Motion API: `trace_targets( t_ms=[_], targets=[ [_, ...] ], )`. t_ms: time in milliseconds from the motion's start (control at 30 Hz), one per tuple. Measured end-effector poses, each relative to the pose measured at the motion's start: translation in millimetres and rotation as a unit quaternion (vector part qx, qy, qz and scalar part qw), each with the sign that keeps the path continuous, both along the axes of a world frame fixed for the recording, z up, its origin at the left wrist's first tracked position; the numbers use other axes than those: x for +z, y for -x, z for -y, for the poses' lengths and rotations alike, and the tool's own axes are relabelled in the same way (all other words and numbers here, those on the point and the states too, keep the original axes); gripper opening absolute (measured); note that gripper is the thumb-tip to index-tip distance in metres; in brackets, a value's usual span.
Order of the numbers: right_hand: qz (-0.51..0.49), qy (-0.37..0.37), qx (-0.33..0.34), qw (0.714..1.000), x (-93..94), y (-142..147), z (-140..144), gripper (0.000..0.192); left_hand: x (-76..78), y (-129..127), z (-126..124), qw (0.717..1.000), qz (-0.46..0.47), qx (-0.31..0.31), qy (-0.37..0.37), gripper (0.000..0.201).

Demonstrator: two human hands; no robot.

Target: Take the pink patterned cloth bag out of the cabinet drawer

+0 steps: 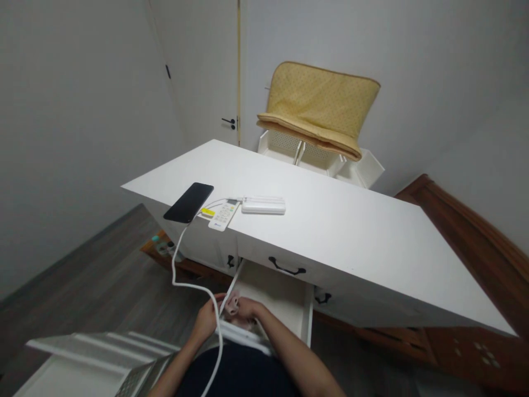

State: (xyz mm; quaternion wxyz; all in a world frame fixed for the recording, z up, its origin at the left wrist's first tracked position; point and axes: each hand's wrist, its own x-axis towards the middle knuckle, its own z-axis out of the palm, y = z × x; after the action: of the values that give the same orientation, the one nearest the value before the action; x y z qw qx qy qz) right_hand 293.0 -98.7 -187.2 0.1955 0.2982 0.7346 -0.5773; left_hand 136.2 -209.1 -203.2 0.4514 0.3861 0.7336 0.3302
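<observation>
Both hands, left point(205, 320) and right point(247, 310), gripped a small pink object point(232, 302) at the front edge of the open white drawer point(285, 303). A white cable point(182, 275) hung off the smooth white desk point(351, 220), down from a black phone point(189, 202) at its corner.

The room has plain white walls point(74, 110) and a dark wood floor point(103, 286). A white door point(202, 82) with a black handle point(229, 121) stands at the back. A big white desk point(330, 220) fills the middle, with black handles on its front. Behind its far edge is a white chair point(322, 160) with a yellow cushion point(322, 105) on it. A brown wood bed frame point(467, 231) sits by the right wall. The light is soft and even.
</observation>
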Motion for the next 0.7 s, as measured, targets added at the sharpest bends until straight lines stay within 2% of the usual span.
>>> trace_targets(
  t_ms=[100,233,333,500,600,700],
  targets=[
    [0.048,-0.029,0.07,0.996,4.8,6,19,0.035,3.9,-1,-1,1.0,0.004,-0.004,0.015,0.047],
    [0.096,-0.055,0.137,0.984,4.6,-6,14,0.037,10.2,-1,-4,1.0,0.002,-0.009,0.029,0.048],
    [0.124,-0.06,0.169,0.976,-0.3,-47,5,0.037,14.5,0,-6,0.999,-0.008,-0.002,0.046,0.05],
    [0.232,-0.063,0.214,0.947,-5.2,-148,5,0.041,14.8,0,-6,0.998,-0.006,0.013,0.065,0.056],
    [0.262,-0.081,0.199,0.941,-2.8,-182,10,0.045,11.4,0,-5,0.998,0.005,0.018,0.063,0.058],
    [0.26,-0.135,0.115,0.949,0.6,-172,4,0.045,6.3,1,-4,0.998,0.02,0.027,0.057,0.058]
  ],
)
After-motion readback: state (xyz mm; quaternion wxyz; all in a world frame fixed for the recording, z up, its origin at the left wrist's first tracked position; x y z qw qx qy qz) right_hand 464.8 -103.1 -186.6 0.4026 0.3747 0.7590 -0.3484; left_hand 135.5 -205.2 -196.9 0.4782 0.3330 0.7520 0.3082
